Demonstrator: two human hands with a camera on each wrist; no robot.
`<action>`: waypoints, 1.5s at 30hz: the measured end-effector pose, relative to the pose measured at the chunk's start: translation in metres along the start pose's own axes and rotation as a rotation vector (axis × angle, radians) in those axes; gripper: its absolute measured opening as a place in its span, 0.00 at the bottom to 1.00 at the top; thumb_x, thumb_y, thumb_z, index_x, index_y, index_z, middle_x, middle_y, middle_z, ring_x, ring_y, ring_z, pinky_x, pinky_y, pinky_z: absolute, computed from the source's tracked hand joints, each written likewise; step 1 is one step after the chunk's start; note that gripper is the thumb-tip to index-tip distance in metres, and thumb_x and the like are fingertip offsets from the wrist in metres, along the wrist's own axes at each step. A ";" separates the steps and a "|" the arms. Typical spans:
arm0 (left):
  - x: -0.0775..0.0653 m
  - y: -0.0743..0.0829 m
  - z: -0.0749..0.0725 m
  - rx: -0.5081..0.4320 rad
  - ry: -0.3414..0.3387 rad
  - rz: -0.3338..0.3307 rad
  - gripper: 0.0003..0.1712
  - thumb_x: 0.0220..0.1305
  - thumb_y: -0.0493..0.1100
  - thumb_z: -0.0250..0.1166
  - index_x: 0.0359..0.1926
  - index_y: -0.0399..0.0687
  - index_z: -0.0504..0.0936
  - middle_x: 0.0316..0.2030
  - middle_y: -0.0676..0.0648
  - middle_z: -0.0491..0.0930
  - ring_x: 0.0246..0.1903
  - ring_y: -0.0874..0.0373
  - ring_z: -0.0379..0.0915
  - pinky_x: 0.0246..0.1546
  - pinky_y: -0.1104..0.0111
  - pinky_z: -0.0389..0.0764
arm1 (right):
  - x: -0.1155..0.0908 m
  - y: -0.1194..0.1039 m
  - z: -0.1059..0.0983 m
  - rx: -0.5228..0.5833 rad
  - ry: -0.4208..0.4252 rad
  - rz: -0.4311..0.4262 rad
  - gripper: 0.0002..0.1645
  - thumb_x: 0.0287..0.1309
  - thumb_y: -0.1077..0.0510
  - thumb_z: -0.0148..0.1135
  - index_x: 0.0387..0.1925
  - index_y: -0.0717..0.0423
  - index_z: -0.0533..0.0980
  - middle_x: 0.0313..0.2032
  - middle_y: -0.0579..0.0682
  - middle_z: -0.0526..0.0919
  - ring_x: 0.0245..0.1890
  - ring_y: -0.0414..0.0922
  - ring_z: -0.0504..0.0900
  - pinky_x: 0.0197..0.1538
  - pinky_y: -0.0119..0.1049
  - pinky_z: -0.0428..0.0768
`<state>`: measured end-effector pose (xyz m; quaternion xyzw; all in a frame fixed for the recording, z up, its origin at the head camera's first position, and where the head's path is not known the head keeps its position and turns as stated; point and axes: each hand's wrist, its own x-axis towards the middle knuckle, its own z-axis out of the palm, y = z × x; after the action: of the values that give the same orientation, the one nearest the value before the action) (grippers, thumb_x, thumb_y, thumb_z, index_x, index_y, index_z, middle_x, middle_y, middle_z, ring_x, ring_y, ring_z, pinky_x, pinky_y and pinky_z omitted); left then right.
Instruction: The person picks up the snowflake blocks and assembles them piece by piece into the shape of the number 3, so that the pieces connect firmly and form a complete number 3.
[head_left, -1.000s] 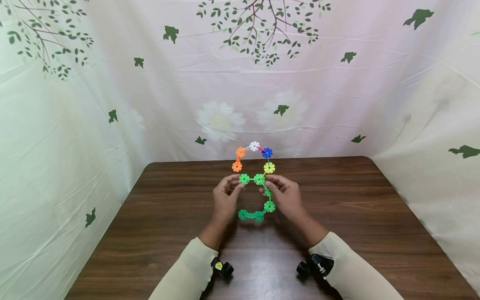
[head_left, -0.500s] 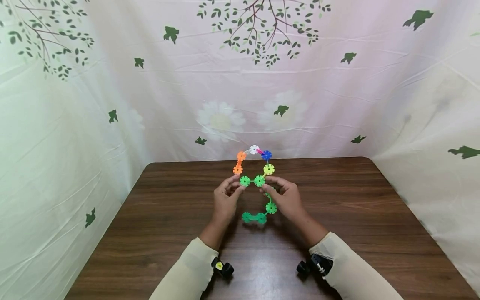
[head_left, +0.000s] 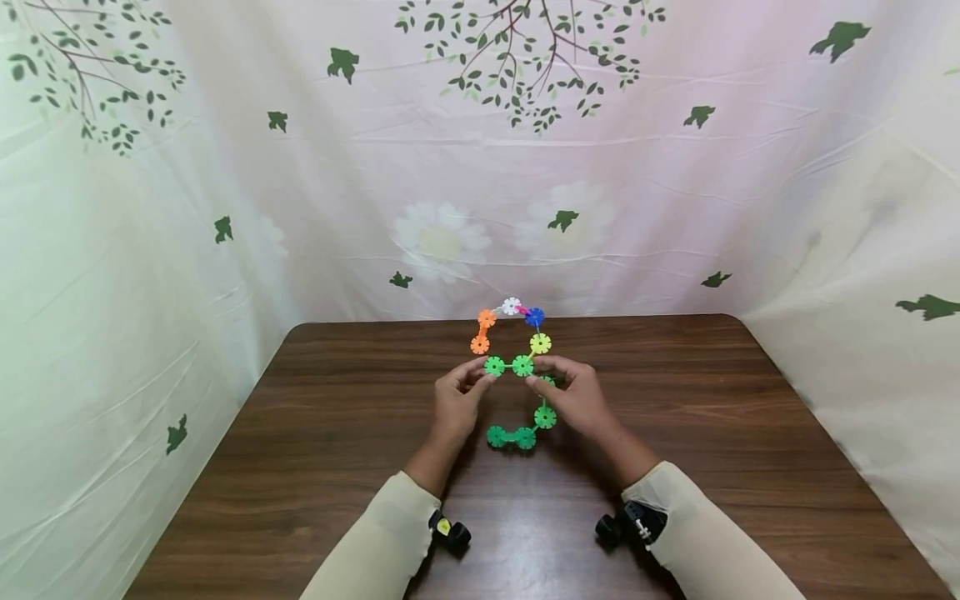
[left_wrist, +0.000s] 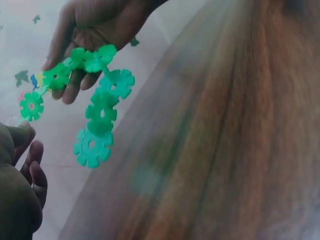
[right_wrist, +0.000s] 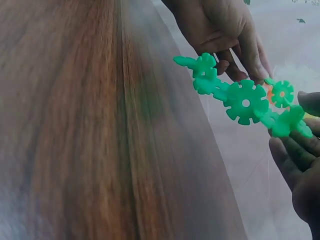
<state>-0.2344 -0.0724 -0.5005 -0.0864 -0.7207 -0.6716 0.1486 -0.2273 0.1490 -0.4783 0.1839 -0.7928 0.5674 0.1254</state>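
A chain of notched plastic snowflake discs (head_left: 544, 417) is held up over the table in both hands. Its upper part curves from two orange discs (head_left: 480, 344) through white, pink, blue and yellow ones to two bright green discs (head_left: 522, 366) in the middle. Below these, darker green discs (left_wrist: 92, 145) hook round to the left. My left hand (head_left: 459, 408) pinches the left bright green disc (head_left: 494, 367) between thumb and fingers. My right hand (head_left: 577, 400) grips the chain at the right bright green disc, its fingers partly covering the discs just below.
A brown wood-grain table (head_left: 337, 467) lies under the hands. Pale cloth (head_left: 337, 183) printed with leaves, birds and flowers hangs behind it and at both sides. Each wrist carries a small black camera (head_left: 453, 536).
The chain has dropped slightly and shifted a little to the right, with both hands still holding it. Its lower green end has swung a little to the right.
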 end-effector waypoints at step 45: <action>0.015 -0.032 0.017 0.218 -0.133 0.014 0.20 0.71 0.38 0.74 0.60 0.33 0.88 0.46 0.34 0.87 0.45 0.46 0.84 0.47 0.67 0.84 | 0.001 0.043 -0.003 -0.051 -0.004 0.130 0.17 0.72 0.66 0.70 0.58 0.70 0.83 0.45 0.63 0.89 0.48 0.48 0.85 0.53 0.30 0.82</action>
<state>-0.2605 -0.0591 -0.5267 -0.1194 -0.7969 -0.5812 0.1137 -0.2472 0.1636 -0.5131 0.1300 -0.8175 0.5536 0.0911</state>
